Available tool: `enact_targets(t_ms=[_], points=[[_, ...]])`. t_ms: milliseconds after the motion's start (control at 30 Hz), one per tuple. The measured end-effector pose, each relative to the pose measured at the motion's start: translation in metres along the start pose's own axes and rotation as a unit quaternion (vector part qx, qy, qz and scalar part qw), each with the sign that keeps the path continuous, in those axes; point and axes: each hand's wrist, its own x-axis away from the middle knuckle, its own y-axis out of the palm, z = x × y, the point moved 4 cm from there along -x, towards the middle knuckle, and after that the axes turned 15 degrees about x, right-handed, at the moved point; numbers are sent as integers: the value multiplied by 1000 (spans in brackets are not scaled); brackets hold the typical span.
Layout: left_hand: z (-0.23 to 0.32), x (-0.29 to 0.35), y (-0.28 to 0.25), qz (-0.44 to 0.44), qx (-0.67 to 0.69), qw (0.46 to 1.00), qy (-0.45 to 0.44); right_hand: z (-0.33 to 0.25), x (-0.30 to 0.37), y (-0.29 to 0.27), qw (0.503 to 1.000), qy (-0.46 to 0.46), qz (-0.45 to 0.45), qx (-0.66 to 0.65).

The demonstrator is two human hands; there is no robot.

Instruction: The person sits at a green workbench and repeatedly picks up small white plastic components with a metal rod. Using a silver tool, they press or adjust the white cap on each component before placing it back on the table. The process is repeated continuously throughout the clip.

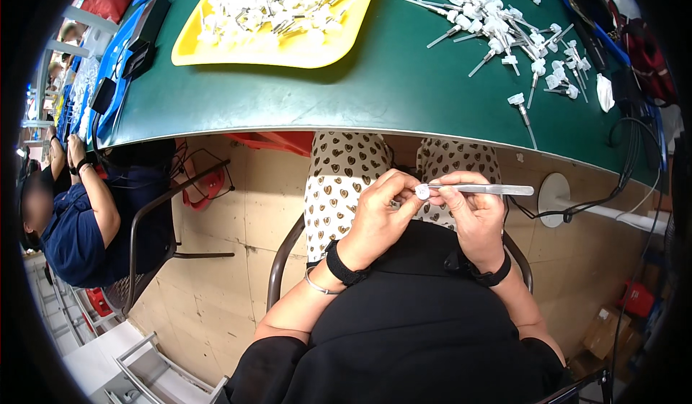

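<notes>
The left grip [386, 208] pinches a small white cap [422, 192]; the right grip [477, 213] holds a slim tool [497, 189], its tip at the cap, near the worktop [404, 98]

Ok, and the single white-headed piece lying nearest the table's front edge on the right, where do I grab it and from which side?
I'd pinch the piece by its white head, coming from the left: the head is wider than the thin stem, which points toward the table's front edge, and the closest loose pieces lie beyond and rightward.
</notes>
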Motion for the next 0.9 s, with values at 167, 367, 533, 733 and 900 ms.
enact_targets(t_ms=[167,367,533,733,900], points=[[0,1,0,3,3,1000,2,0,1,-1,1000,1,1,4],[2,1,1,-1,-6,1000,-2,-1,2,-1,1000,0,3,0],[1,2,1,-1,-7,1000,1,-1,2,-2,1000,3,5,1],[3,2,2,-9,-20,1000,3,-1,2,-2,1000,1,4,20],[6,2,3,-9,-18,1000,12,-3,2,-1,999,-12,6,40]])
